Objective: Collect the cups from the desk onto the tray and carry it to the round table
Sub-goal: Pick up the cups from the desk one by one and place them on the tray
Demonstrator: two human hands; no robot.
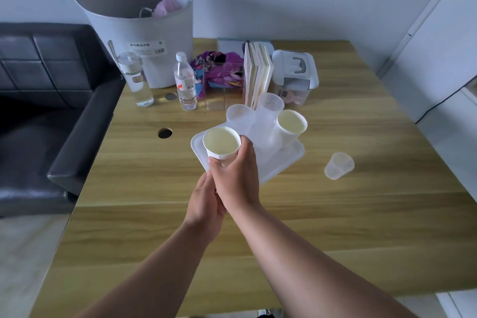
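A white tray [289, 160] is held a little above the wooden desk [335, 227], tilted. My left hand [204, 201] grips its near edge from below, partly hidden behind my right wrist. My right hand [236, 175] is wrapped around a white paper cup [221, 143] at the tray's near left corner. On the tray stand another paper cup [290, 124] and two translucent plastic cups [240, 117], [269, 108]. One more translucent cup [338, 165] sits on the desk to the right of the tray.
At the back of the desk stand a grey laundry basket [139, 23], a glass jar [135, 80], a water bottle [184, 82], upright books [256, 72], purple cloth [219, 70] and a lidded box [295, 72]. A black sofa [51, 111] abuts the desk's left.
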